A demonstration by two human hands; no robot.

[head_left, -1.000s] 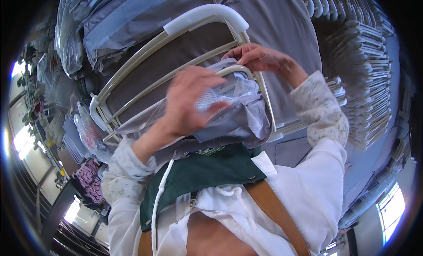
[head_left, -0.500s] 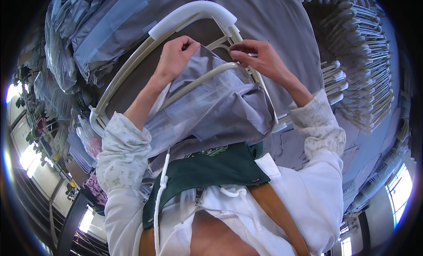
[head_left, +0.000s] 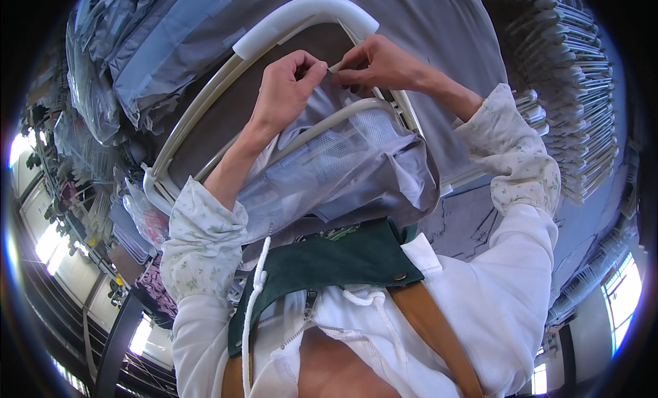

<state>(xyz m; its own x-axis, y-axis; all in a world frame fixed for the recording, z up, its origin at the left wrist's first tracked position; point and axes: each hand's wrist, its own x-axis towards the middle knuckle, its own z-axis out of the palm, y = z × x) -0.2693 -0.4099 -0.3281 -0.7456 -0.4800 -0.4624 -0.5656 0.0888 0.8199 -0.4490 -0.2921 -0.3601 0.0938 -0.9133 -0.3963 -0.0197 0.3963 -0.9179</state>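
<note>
In front of me stands a cream tubular frame [head_left: 199,117] with a white foam sleeve [head_left: 301,19] over its far bar. Grey fabric with a pale mesh panel [head_left: 343,141] is draped across its nearer curved bar [head_left: 322,124] and hangs toward my apron. My left hand [head_left: 284,89] pinches the upper edge of the grey fabric [head_left: 404,168] between thumb and fingers. Close beside it, my right hand [head_left: 384,65] is closed in a pinch on the same edge, near the frame's right side. The fingertips almost meet, and the exact edge between them is partly hidden.
Grey cloth [head_left: 439,62] covers the surface beneath and beyond the frame. Plastic-wrapped grey bundles [head_left: 164,62] lie at the far left. Many white-ended metal frame parts [head_left: 565,103] are stacked on the right. A white cord [head_left: 255,302] hangs from my clothing.
My right hand has moved left and away from me, off the frame's right side, to the fabric edge beside my left hand. My left hand has shifted slightly right, still pinching.
</note>
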